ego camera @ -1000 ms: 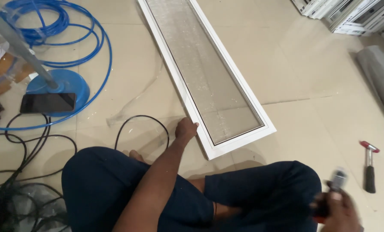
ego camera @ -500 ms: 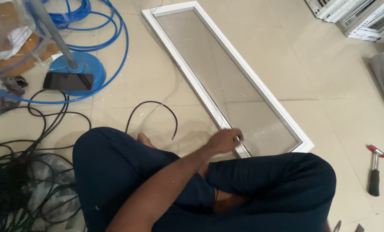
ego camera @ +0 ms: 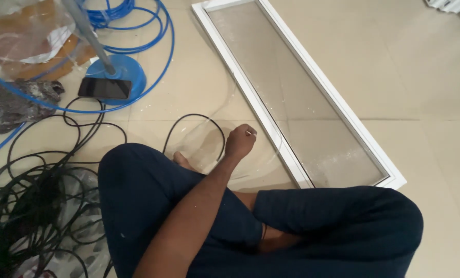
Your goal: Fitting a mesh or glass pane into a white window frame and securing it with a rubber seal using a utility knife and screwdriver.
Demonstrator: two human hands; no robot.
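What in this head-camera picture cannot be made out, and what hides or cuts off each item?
- Right hand: out of the head view, past the lower edge.
- Left hand: closed near the white screen frame; whatever it pinches is too small to tell.
- Frame's far end: cut by the top edge.
- Black cable: its ends are lost in the tangle at the left edge.

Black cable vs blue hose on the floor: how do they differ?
Colour: the black cable is black, the blue hose bright blue. Thickness: the cable looks thinner than the hose. Lay: the cable sprawls in a tangled pile with one strand arcing towards the left hand; the hose lies in wide, tidier loops around the blue stand base. Both lie loose on the tiled floor.
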